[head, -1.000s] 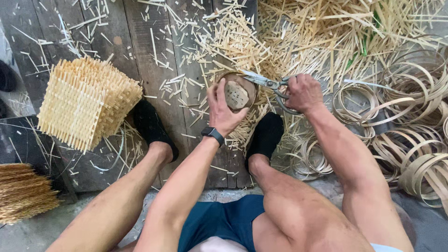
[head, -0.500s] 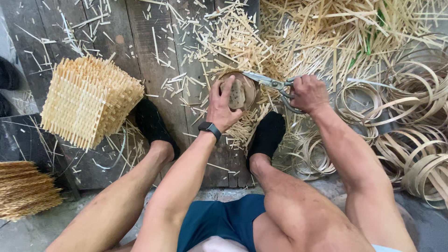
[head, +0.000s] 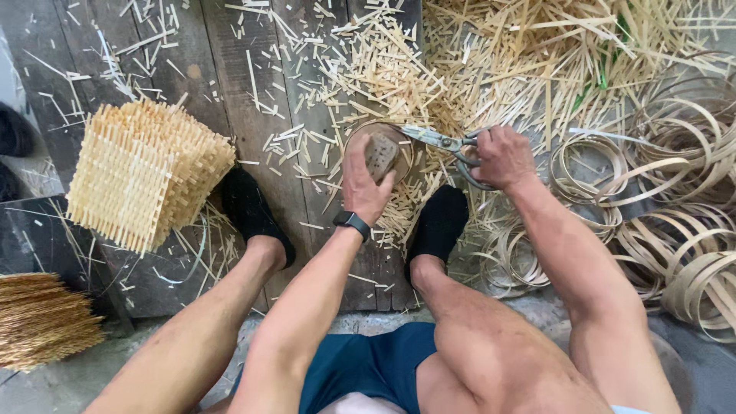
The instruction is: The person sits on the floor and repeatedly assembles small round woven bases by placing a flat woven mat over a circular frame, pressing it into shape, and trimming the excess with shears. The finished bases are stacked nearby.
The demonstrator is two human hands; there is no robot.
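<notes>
Down on the plank floor (head: pixel 253 92), the left hand (head: pixel 366 184) grips a small round bamboo hoop (head: pixel 354 142) (something brownish sits inside it). Just right of those fingers, the right hand (head: pixel 497 157) is closed through the handles of the scissors (head: pixel 438 139), blades lying leftward, tips touching the hoop's rim.

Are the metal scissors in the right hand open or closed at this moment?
Closed, or very nearly. The grey metal scissors in the right hand show their blades as one narrow point, with no gap, at the rim of the small round woven basket.
</notes>
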